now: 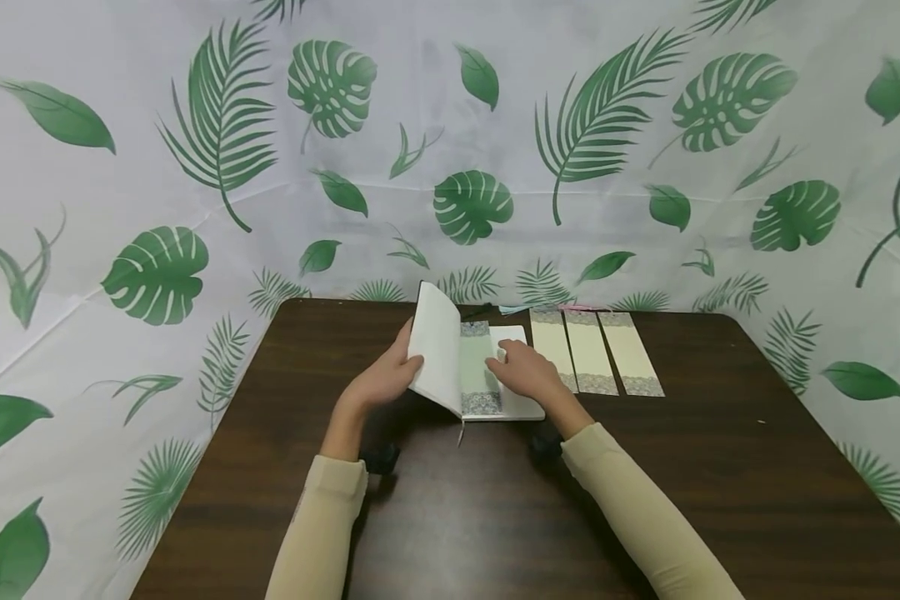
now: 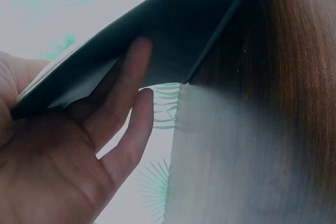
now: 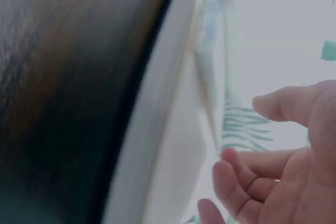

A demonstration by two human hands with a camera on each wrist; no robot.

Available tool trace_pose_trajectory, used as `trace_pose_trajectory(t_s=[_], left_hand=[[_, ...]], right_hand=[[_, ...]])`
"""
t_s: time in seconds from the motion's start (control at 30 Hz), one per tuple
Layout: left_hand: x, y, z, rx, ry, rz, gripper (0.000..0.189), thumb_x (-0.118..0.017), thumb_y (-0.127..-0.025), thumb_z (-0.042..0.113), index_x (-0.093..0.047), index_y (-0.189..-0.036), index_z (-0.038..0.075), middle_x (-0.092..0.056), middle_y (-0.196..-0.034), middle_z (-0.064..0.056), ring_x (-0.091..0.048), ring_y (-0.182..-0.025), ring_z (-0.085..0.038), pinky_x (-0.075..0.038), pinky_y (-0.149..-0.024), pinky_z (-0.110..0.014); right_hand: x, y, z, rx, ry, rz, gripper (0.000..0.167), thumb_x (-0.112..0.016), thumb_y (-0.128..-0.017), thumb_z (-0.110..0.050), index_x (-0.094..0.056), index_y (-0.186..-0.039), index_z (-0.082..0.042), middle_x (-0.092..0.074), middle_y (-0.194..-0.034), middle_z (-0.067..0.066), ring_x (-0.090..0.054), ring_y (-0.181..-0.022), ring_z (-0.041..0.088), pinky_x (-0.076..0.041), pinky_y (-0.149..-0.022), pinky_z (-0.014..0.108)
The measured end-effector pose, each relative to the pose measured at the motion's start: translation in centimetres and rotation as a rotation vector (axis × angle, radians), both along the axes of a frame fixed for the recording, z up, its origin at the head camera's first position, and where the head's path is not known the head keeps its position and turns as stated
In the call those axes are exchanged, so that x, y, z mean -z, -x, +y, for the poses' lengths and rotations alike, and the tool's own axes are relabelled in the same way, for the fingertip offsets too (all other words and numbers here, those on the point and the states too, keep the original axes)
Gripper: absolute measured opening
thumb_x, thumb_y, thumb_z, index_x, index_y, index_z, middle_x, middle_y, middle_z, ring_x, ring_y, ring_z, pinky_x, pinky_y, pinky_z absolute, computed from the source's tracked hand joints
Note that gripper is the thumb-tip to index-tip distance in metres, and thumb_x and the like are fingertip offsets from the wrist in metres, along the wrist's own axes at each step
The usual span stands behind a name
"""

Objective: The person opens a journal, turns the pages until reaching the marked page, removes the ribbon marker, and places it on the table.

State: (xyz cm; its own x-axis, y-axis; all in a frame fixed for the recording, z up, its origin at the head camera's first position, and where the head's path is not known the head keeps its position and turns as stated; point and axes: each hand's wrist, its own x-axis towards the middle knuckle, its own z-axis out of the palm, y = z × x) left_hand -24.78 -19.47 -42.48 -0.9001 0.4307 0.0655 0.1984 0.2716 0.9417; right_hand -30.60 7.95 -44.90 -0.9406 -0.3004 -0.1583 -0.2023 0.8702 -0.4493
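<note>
An open notebook [image 1: 437,342] with blank white pages sits on the table, its left half lifted at a slant. My left hand [image 1: 381,379] grips that half, thumb on the page side and fingers behind the dark cover [image 2: 173,40]. On the right page, along the fold, lies a pale green bookmark [image 1: 478,360] with grey lace-patterned ends. My right hand [image 1: 528,371] hovers over the right page beside it, fingertips close to the bookmark's right edge. From the right wrist, its thumb [image 3: 283,103] shows apart from the loosely bent fingers, nothing between them.
Three cream bookmarks [image 1: 591,354] with lace-patterned ends lie side by side right of the notebook. Blue [image 1: 516,309] and pink [image 1: 588,307] tassels lie at the far edge of the dark wooden table [image 1: 720,467]. A leaf-print curtain [image 1: 390,167] hangs behind. A ribbon end [image 1: 461,433] sticks out below the notebook.
</note>
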Motion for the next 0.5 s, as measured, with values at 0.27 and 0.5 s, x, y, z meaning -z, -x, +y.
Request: trace_pose_trajectory(t_s=[0.27, 0.5], left_hand=[[-0.1, 0.3, 0.3, -0.007, 0.034, -0.003, 0.076, -0.033, -0.112, 0.003, 0.014, -0.171, 0.007, 0.006, -0.18, -0.017, -0.015, -0.161, -0.037, -0.02, -0.129, -0.059], [-0.2, 0.1, 0.0, -0.036, 0.041, -0.013, 0.074, -0.034, -0.112, 0.005, 0.011, -0.171, 0.004, 0.0, -0.179, -0.021, -0.022, -0.157, -0.039, -0.022, -0.128, -0.059]], right_hand=[[1.1, 1.2, -0.4, -0.029, 0.054, -0.014, 0.033, -0.053, -0.107, -0.036, -0.054, -0.085, -0.011, -0.048, -0.077, 0.005, -0.044, -0.065, 0.02, -0.037, -0.06, 0.038], [1.9, 1.7, -0.5, 0.015, 0.338, -0.119, 0.041, -0.055, -0.111, -0.029, -0.062, -0.134, 0.005, -0.068, -0.119, 0.026, -0.064, -0.085, 0.026, -0.052, -0.078, 0.041]])
